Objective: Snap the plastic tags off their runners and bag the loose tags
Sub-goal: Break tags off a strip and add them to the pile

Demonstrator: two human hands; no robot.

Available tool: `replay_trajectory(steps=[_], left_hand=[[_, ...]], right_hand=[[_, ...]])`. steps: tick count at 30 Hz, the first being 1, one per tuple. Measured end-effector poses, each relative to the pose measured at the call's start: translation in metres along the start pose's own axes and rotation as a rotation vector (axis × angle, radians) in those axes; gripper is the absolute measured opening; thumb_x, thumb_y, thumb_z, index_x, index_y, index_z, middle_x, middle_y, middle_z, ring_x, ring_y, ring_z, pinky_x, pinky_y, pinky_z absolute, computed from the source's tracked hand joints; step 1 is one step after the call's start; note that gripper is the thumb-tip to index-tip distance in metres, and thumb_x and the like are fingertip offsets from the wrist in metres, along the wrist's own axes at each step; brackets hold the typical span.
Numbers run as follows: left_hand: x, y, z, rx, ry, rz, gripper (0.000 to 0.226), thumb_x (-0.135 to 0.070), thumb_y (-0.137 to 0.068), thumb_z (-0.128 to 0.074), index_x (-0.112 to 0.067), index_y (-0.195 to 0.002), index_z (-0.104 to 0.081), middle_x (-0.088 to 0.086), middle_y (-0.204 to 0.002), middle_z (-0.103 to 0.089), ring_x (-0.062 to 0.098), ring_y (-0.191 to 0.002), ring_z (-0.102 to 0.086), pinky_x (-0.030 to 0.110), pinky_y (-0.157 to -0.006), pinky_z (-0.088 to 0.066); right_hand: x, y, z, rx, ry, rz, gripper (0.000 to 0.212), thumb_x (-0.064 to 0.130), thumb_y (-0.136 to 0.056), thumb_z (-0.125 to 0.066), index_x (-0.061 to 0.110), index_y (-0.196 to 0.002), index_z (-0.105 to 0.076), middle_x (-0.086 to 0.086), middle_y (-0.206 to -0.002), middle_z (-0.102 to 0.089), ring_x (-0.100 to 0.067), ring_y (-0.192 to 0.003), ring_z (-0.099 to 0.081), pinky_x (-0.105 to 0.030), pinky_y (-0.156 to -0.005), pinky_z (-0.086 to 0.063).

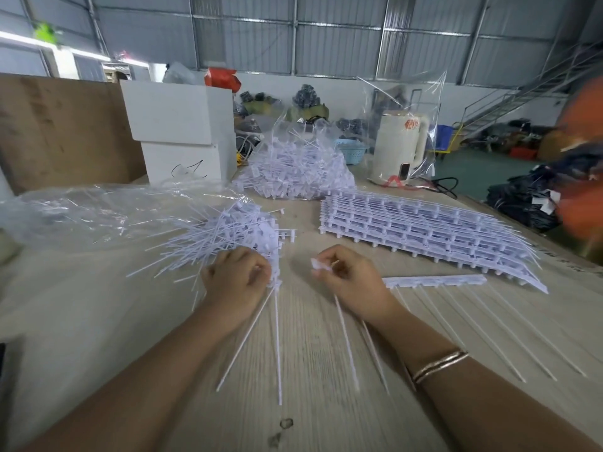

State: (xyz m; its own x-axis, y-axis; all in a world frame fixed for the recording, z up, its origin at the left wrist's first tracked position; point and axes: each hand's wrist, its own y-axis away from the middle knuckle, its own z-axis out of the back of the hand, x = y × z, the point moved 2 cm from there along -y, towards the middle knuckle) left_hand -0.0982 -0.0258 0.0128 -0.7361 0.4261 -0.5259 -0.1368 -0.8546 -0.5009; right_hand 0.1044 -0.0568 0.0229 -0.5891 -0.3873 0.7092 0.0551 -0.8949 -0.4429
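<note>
Our left hand (236,282) curls its fingers around a fanned bundle of loose pale-lilac plastic tags (235,233) on the light wooden surface (310,370). Our right hand (349,278) pinches the head of a single white plastic tag (318,265) between thumb and fingers, its thin tail trailing toward us. Just right of it lies a tag strip on its runner (434,280), with a stack of runner sheets (424,230) behind. A clear plastic bag of tags (293,168) sits farther back.

A pale wood table (313,370) carries a loose tag pile (235,233), a bagged heap (293,168), stacked runners (424,230), white boxes (182,132) and a kettle (399,145).
</note>
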Motion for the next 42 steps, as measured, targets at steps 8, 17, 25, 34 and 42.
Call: replay_trajectory(steps=[8,17,25,34,42], left_hand=[[-0.019,0.004,-0.006,0.052,0.001,-0.16,0.073,-0.067,-0.072,-0.018,-0.025,-0.095,-0.073,-0.021,-0.101,-0.048,0.01,-0.11,-0.035,0.033,-0.093,-0.021],[-0.016,0.004,0.0,0.11,-0.011,-0.148,0.024,-0.043,-0.088,-0.057,-0.022,-0.086,-0.068,-0.022,-0.097,-0.054,0.009,-0.111,-0.038,0.032,-0.092,-0.022],[-0.027,0.006,0.003,0.054,0.074,-0.202,0.033,-0.044,-0.08,-0.036,-0.019,-0.078,-0.057,-0.021,-0.077,-0.048,0.016,-0.101,-0.044,0.031,-0.085,-0.023],[-0.004,0.001,0.0,-0.065,-0.112,-0.071,0.026,-0.037,-0.083,-0.038,-0.028,-0.077,-0.062,-0.015,-0.09,-0.052,0.016,-0.1,-0.044,0.03,-0.076,-0.014],[-0.017,0.005,-0.002,0.016,-0.015,-0.226,0.064,-0.062,-0.077,-0.024,-0.023,-0.085,-0.075,-0.016,-0.1,-0.052,0.019,-0.106,-0.044,0.044,-0.091,-0.029]], right_hand=[[0.032,0.004,-0.025,0.087,0.209,0.259,0.033,0.023,-0.082,-0.068,0.014,-0.11,-0.054,0.003,-0.1,-0.066,-0.015,-0.091,-0.063,-0.036,-0.083,-0.048],[0.008,0.001,-0.007,0.144,0.369,0.182,0.019,0.034,-0.088,-0.063,0.019,-0.097,-0.068,0.004,-0.086,-0.068,-0.012,-0.074,-0.059,-0.028,-0.071,-0.044],[0.008,-0.002,-0.01,0.146,-0.06,0.022,0.025,0.026,-0.092,-0.057,0.016,-0.072,-0.067,-0.018,-0.075,-0.066,-0.035,-0.071,-0.06,-0.035,-0.069,-0.047],[-0.003,-0.001,0.007,0.013,-0.033,-0.039,0.008,0.025,-0.084,-0.068,0.032,-0.083,-0.064,0.007,-0.081,-0.067,-0.012,-0.074,-0.061,-0.033,-0.076,-0.05],[0.033,0.004,-0.026,0.084,0.164,0.199,0.035,0.024,-0.081,-0.069,0.015,-0.112,-0.056,0.002,-0.097,-0.067,-0.017,-0.09,-0.064,-0.034,-0.081,-0.049]])
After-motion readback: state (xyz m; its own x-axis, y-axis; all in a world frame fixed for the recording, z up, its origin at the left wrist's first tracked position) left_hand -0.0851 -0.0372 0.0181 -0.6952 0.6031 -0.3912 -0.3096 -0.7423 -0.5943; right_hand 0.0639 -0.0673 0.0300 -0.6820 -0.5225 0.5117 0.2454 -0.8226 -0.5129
